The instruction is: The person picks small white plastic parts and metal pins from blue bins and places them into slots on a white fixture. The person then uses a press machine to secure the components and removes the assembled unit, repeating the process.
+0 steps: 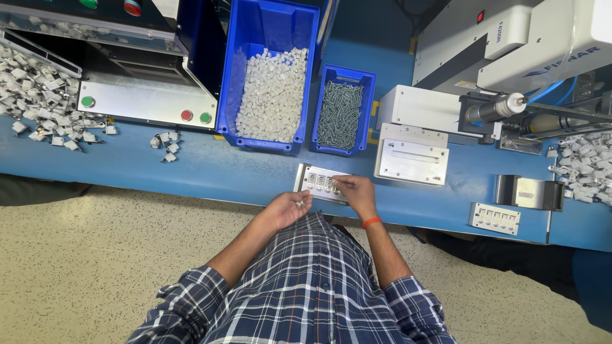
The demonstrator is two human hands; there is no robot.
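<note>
On the blue bench [210, 167], the right hand [357, 194] pinches a small white part into the metal fixture [317, 182] beneath its fingertips, while the left hand [288, 209] cups spare white pieces [299, 203] alongside, ready to feed.

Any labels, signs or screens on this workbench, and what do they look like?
No screens show.
Dark lettering: sloped white machine cover, far right.
Small yellowish label: rectangle on the white machine's lower edge.
Small pale sticker: rectangle on the grey bracket, right side of the blue bench.
</note>
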